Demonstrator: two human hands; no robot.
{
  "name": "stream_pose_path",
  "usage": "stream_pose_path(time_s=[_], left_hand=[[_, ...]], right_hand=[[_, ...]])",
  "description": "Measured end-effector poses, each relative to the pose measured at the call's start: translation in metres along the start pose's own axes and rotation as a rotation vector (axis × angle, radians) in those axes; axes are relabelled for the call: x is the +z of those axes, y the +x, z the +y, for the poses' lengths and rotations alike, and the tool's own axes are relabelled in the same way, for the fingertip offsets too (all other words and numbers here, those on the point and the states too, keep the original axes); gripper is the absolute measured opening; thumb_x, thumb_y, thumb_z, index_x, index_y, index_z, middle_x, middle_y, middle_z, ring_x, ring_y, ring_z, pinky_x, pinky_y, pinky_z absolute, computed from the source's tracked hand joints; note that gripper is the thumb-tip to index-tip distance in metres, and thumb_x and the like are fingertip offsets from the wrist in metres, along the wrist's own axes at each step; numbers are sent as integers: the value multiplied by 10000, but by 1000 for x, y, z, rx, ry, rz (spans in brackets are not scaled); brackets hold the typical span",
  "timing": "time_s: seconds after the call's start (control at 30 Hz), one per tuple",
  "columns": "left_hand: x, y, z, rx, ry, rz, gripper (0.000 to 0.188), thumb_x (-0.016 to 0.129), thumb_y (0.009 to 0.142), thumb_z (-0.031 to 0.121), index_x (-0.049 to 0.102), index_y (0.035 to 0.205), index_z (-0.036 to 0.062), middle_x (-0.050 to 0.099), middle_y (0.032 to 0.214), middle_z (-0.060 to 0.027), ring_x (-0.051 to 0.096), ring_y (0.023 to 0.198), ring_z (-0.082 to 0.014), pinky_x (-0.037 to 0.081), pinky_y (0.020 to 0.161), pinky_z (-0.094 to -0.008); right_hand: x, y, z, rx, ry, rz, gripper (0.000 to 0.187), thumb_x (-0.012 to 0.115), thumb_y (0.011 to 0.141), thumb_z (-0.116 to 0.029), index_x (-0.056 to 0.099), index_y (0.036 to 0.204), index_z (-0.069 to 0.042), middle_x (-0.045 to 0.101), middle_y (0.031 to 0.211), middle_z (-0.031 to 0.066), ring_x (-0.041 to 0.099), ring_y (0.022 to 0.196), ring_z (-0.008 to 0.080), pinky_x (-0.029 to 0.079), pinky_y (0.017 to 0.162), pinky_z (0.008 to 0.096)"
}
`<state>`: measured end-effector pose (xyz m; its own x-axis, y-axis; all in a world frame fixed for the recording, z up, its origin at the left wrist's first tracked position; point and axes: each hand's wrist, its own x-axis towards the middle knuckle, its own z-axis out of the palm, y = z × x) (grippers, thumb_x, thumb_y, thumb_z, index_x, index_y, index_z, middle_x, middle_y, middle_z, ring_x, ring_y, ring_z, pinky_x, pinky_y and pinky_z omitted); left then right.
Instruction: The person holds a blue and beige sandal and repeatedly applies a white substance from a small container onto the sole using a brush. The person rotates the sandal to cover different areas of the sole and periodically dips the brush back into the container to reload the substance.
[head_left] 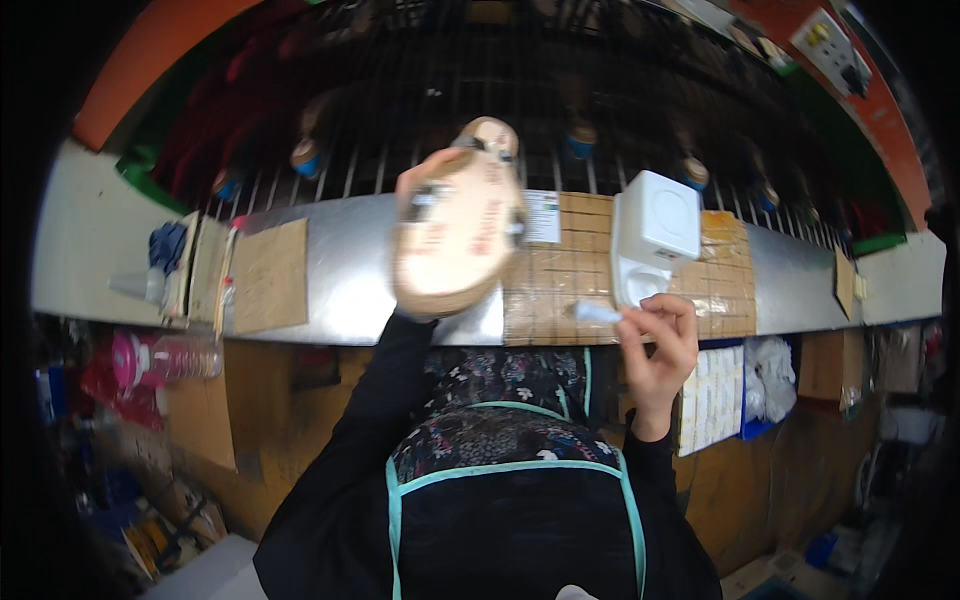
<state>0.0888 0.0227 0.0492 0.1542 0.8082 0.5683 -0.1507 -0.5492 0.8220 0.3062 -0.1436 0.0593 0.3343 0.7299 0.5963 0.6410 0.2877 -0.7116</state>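
Note:
My left hand [424, 172] grips a shoe-shaped piece [462, 225], lifted over the workbench. Its pale, sole-like face with red marks is turned to me, dark strap ends show at its sides, and motion blurs it. Most of the left fingers are hidden behind it. Between the thumb and fingers of my right hand [658, 360] is a small pale blue stick-like tool [597, 312] with a wider end, pointing left over the bench's front edge. Just beyond that hand stands a white box-shaped dispenser [660, 220] with a round, cup-like lower part.
Brown taped cardboard [565, 275] covers part of the metal bench [350, 260]. A dark rack of bars [400, 110] behind carries several blue-ended pieces [306, 158]. At left are a cardboard sheet [270, 275] and a pink-lidded clear jar [185, 357]. White boxes [711, 398] sit below right.

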Motion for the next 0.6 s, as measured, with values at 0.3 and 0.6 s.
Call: stream_pose_path(time_s=[0.3,0.6], left_hand=[[-32,-26,18,-341,-1029,266,1050,606,723,778,337,1460,80,529,1333,-145,538,1211,-325,401,1063,-568],[-29,-54,0,-714,-1352,-228,1050,593,775,744,270,1490,45,585,1106,-164,621,927,-271,427,988,-502]], right_hand=[[-45,-28,93,149,-757,72,80,755,811,-211,746,849,-141,563,719,-20,489,547,128,291,716,329],[-39,-19,99,-47,-841,-50,60,742,816,-205,741,848,-153,567,728,11,540,634,166,279,716,352]])
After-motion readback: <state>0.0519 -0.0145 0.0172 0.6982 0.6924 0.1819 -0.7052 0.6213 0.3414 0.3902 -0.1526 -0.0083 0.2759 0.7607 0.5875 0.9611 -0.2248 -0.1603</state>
